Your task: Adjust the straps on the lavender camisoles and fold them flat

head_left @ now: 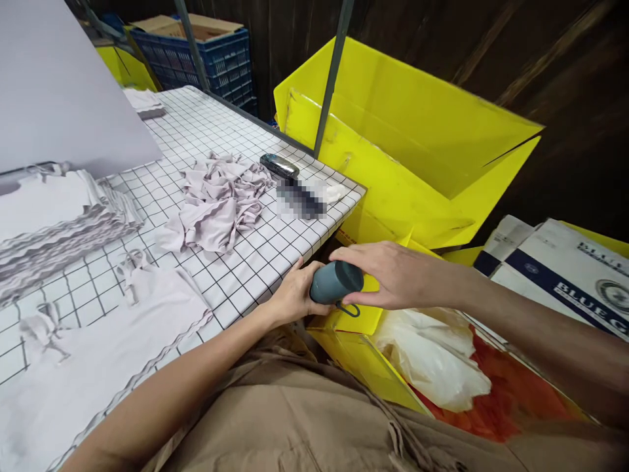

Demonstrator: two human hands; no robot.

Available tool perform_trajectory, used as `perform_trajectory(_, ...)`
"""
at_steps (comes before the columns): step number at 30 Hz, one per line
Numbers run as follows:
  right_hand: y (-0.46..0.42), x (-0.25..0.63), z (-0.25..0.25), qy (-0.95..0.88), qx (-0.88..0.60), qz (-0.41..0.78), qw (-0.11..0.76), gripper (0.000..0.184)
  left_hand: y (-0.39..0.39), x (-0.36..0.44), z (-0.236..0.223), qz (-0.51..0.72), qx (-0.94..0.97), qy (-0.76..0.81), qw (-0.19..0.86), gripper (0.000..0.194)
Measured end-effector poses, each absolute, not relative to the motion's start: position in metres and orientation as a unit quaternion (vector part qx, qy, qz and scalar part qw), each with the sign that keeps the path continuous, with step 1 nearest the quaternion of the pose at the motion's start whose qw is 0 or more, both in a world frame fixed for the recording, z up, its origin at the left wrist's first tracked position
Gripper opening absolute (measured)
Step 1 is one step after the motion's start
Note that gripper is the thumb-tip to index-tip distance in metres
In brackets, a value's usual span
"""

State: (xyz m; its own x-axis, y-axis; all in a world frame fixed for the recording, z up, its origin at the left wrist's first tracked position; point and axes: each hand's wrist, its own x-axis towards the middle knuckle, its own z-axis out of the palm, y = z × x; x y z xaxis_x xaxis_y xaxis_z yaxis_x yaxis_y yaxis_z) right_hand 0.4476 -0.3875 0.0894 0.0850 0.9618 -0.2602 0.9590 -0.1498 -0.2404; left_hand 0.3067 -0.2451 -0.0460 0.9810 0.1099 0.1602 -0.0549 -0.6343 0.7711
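A dark teal bottle [330,283] with a small loop is tilted over the table's near edge, close to my body. Wrapped round its left end is my left hand [296,293]. My right hand [381,274] grips the other end, thumb below and fingers above, by the flat round top and the loop. On the table to the left lie a crumpled heap of pale lilac cloth pieces [216,203] and a flat pale garment piece [132,321] with tied straps. A dark, shiny oblong object [280,166] rests near the table corner, beside a blurred patch.
The table [246,262] has a white cover with black grid lines. Stacked pale cloth [63,216] stands at left. Large yellow bins [393,131] and a metal post [334,78] are beyond the corner. Right are white cartons [565,275] and a plastic bag [432,354]; blue crates [221,62] stand behind.
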Motion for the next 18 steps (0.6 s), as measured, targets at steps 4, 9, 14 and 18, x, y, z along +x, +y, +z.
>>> perform_trajectory(4,-0.39,0.443,0.096,-0.643,-0.739,0.198,-0.034,0.052,-0.247,0.307,-0.047,0.088,0.9,0.01,0.426,0.065)
perform_trajectory(9,-0.391,0.445,0.095,-0.65,-0.733,0.2,-0.027,0.05,-0.248,0.307,-0.047,0.091,0.899,0.003,0.429,0.06)
perform_trajectory(14,-0.389,0.447,0.073,-0.675,-0.718,0.152,0.076,0.038,-0.251,0.307,-0.046,0.119,0.892,0.029,0.435,0.058)
perform_trajectory(18,-0.391,0.442,0.056,-0.61,-0.769,0.111,0.155,0.042,-0.257,0.312,-0.043,0.147,0.884,0.057,0.439,0.06)
